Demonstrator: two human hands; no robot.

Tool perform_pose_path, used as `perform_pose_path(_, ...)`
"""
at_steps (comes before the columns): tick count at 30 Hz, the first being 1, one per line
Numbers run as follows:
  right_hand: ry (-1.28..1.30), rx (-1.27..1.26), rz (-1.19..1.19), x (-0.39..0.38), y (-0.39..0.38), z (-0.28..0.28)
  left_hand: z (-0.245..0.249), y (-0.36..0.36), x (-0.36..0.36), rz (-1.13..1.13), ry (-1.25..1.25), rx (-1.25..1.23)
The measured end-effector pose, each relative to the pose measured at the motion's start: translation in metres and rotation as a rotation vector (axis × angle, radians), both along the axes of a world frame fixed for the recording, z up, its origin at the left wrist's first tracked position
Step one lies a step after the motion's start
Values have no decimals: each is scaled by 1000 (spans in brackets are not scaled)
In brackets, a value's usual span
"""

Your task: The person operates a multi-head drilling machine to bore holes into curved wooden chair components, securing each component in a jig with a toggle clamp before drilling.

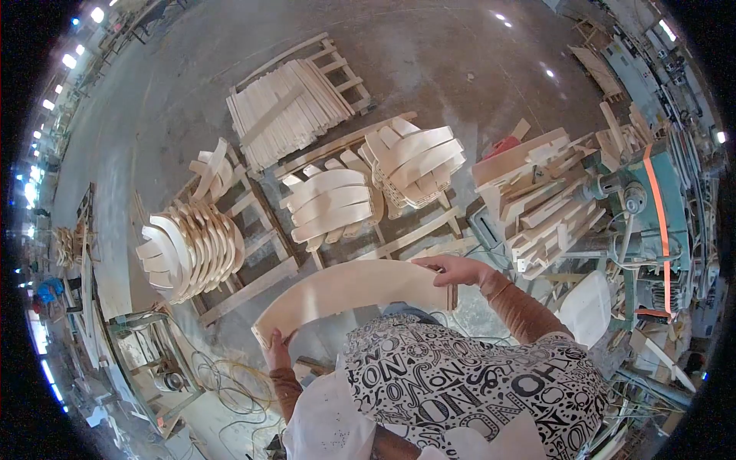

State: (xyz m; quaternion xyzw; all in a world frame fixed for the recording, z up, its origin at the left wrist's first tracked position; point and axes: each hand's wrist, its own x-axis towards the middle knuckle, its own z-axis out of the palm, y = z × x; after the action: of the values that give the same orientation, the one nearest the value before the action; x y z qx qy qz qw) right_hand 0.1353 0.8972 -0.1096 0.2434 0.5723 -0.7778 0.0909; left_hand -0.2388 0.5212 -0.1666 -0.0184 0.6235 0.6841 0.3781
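A wide curved wooden board (345, 291) spans the space in front of my body, pale and arched away from me. My left hand (277, 349) grips its left end, thumb lying on the near face. At the opposite end, my right hand (452, 271) is closed over the upper corner. The fingers behind the board are partly hidden. Just beyond the board, stacks of similar curved wooden pieces (333, 207) rest on pallets, with another stack of curved pieces (418, 165) beside them.
To the left, more curved pieces (192, 249) are piled on a pallet. Straight slats (287, 111) lie farther off. A green machine (652, 222) with an orange strip stands right, near a heap of offcuts (544, 199). Hoses (238, 383) run along the floor at lower left.
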Motion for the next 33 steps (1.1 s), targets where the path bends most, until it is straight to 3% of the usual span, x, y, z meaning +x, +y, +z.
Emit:
perform_pose_path(2, -21, -25, 11, 4, -1, -4, -3, -6, 7, -20, -58, -6)
perform_pose_path(5, -203, -216, -153, 10, 0, 5, 4, 2, 29, 77, -104, -26)
perform_pose_path(7, 280, -805, -578, 24, -6, -16, 12, 15, 44, 100, -180, -90)
perform_pose_path(10, 232, -705, -780, 3, -25, -68, 10, 56, 76, 232, -135, -77)
perform_pose_path(11, 114, -310, -616, -15, -37, -79, -2, 66, 80, 245, -153, -102)
perform_pose_path(13, 59, -132, -540, -52, -63, -125, 2, 95, 89, 206, -202, -118)
perform_pose_path(15, -164, -402, -717, -98, -81, -143, 2, 122, 101, 200, -246, -164)
perform_pose_path(18, -116, -499, -843, -154, -95, -147, 4, 151, 117, 179, -321, -153)
perform_pose_path(20, -131, -570, -1080, -175, -95, -151, 4, 160, 120, 141, -347, -171)
perform_pose_path(22, -76, -534, -1065, -176, -81, -170, 17, 171, 119, -182, -191, -213)
perform_pose_path(24, -24, -497, -1042, -175, -64, -197, 27, 172, 117, -246, -151, -228)
perform_pose_path(27, -180, -622, -1099, -158, -29, -230, 7, 138, 109, -341, -59, -330)
perform_pose_path(29, -172, -367, -982, -140, 3, -242, -16, 92, 101, -312, -34, -433)
perform_pose_path(30, -173, -369, -983, -135, 19, -254, -24, 70, 98, -246, -62, -448)
perform_pose_path(32, -128, -756, -1237, -128, 50, -295, -14, 41, 96, -125, -146, -483)
perform_pose_path(33, -61, -644, -1239, -119, 65, -321, -15, 20, 94, -143, -129, -557)
